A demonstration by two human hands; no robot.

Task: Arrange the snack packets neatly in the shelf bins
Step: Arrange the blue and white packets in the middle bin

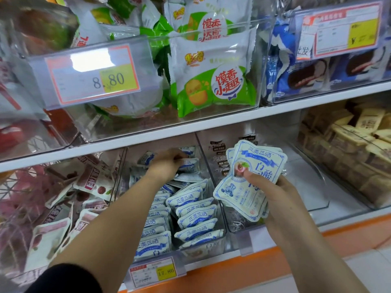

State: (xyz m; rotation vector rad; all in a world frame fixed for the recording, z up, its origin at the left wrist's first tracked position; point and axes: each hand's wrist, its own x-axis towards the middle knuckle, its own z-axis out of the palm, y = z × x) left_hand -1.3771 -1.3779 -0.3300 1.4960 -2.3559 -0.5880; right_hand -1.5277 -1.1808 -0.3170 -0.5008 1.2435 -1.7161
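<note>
A clear shelf bin (220, 208) on the lower shelf holds two rows of white-and-blue snack packets (194, 214) standing on edge. My left hand (167, 163) reaches deep into the back of this bin and its fingers curl round one loose packet (190, 164) there. My right hand (273, 191) holds a fanned stack of the same white-and-blue packets (251, 178) in front of the neighbouring bin to the right, thumb pressed on the top packet.
Left bin holds jumbled pink-and-white packets (84, 193). The bin to the right (239, 227) has dark-printed packets at its back. Far right sits a bin of tan wrapped snacks (349, 144). Upper shelf carries green bun packets (213, 81) and price tags (93, 75).
</note>
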